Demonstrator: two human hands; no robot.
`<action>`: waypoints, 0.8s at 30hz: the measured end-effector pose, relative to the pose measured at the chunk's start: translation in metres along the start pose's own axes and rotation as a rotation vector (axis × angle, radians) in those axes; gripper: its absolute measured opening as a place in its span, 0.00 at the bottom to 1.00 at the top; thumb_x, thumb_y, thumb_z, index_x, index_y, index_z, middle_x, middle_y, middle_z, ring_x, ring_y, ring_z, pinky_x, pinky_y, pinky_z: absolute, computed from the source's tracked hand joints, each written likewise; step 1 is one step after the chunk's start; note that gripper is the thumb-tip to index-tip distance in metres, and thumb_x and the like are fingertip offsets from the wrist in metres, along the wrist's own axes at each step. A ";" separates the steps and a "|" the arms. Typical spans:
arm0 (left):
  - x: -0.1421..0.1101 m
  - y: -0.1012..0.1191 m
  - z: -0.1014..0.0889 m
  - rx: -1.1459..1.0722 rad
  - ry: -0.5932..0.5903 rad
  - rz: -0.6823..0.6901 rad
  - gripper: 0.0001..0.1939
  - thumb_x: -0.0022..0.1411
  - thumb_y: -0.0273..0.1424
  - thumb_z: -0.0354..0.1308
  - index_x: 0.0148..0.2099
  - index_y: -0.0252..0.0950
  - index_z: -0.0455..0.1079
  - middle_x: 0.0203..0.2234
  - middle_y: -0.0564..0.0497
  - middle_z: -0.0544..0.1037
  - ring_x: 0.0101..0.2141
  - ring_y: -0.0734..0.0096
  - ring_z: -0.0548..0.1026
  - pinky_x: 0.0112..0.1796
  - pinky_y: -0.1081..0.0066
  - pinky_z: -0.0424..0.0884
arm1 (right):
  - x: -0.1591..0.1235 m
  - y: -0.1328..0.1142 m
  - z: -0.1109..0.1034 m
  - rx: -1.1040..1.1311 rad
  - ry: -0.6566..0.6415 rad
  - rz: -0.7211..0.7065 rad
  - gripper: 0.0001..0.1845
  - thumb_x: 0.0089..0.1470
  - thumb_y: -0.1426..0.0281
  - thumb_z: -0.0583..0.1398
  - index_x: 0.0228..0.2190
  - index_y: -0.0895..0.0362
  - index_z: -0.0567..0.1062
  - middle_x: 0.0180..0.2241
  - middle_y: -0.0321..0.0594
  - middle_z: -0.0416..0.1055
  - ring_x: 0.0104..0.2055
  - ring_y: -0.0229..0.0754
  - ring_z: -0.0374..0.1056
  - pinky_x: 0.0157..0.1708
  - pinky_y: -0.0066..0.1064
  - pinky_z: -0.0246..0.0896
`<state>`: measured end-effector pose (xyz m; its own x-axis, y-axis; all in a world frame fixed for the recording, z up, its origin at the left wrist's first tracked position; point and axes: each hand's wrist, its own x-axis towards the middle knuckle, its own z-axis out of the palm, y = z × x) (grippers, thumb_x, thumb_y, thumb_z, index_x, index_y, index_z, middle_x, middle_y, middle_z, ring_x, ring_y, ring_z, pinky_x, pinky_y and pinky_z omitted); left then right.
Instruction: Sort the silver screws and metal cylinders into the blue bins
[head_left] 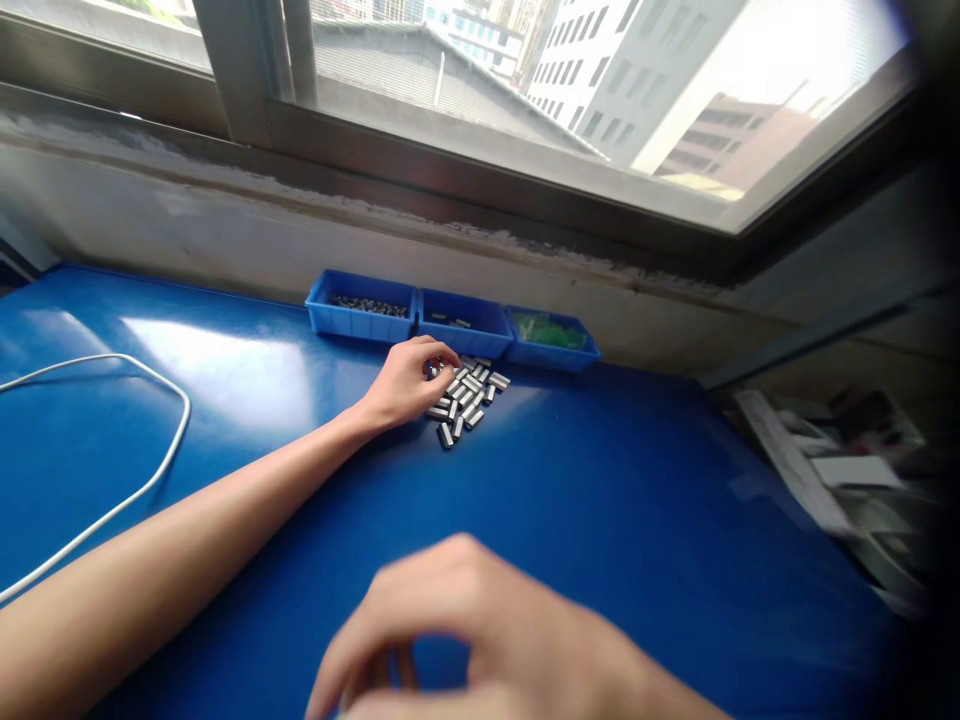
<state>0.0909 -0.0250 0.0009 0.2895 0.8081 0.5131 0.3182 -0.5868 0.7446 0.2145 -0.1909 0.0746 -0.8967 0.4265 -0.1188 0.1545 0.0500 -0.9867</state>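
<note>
My left hand (417, 382) reaches over the left side of a pile of small silver-and-black rectangular metal pieces (469, 393) on the blue tabletop. Its thumb and forefinger are bent, with a small gap between their tips, right at the pieces; no piece shows clearly lifted. In the near foreground is my right hand (480, 630), large and blurred, its fingers curled toward the thumb. The lower frame edge cuts off its fingertips, so whatever they pinch cannot be made out.
Behind the pile stand three blue bins: one with many small dark parts (367, 306), one with a few metal pieces (454, 322), one with green plastic-like material (551, 330). A white cable (184, 410) curves across the table's left. Assorted items (855, 470) lie beyond the right edge.
</note>
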 end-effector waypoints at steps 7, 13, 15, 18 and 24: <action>0.001 0.003 -0.002 0.010 0.025 -0.055 0.10 0.58 0.24 0.56 0.37 0.35 0.80 0.33 0.50 0.81 0.31 0.73 0.74 0.34 0.73 0.69 | -0.002 0.018 -0.097 -0.989 0.429 0.059 0.07 0.53 0.75 0.65 0.36 0.55 0.79 0.35 0.38 0.76 0.33 0.38 0.70 0.36 0.29 0.63; 0.001 0.003 -0.001 0.012 0.032 -0.066 0.10 0.58 0.24 0.56 0.37 0.35 0.80 0.33 0.50 0.80 0.30 0.73 0.74 0.34 0.73 0.69 | -0.007 0.042 -0.090 -1.088 0.446 -0.004 0.14 0.58 0.79 0.59 0.43 0.55 0.79 0.41 0.42 0.74 0.39 0.41 0.71 0.40 0.31 0.66; 0.002 0.003 -0.001 0.014 0.036 -0.063 0.10 0.58 0.24 0.56 0.37 0.35 0.80 0.32 0.50 0.80 0.30 0.74 0.73 0.34 0.74 0.69 | -0.010 0.045 -0.089 -1.099 0.480 0.005 0.15 0.59 0.79 0.58 0.45 0.55 0.78 0.42 0.43 0.73 0.40 0.41 0.71 0.41 0.31 0.67; 0.001 0.004 -0.001 0.020 0.036 -0.056 0.10 0.58 0.23 0.57 0.37 0.35 0.80 0.33 0.50 0.80 0.30 0.74 0.73 0.34 0.74 0.69 | -0.012 0.046 -0.090 -1.147 0.524 0.035 0.13 0.60 0.77 0.58 0.44 0.56 0.78 0.43 0.44 0.73 0.41 0.42 0.71 0.42 0.32 0.67; 0.000 0.003 -0.001 0.022 0.029 -0.051 0.10 0.58 0.24 0.57 0.37 0.34 0.80 0.33 0.50 0.81 0.30 0.74 0.74 0.34 0.74 0.69 | -0.008 0.049 -0.089 -1.272 0.591 0.052 0.07 0.61 0.75 0.59 0.34 0.57 0.77 0.37 0.43 0.73 0.37 0.42 0.69 0.38 0.32 0.64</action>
<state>0.0911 -0.0266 0.0040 0.2463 0.8381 0.4868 0.3521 -0.5454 0.7607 0.2666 -0.1117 0.0372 -0.6225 0.7494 0.2255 0.7321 0.6595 -0.1708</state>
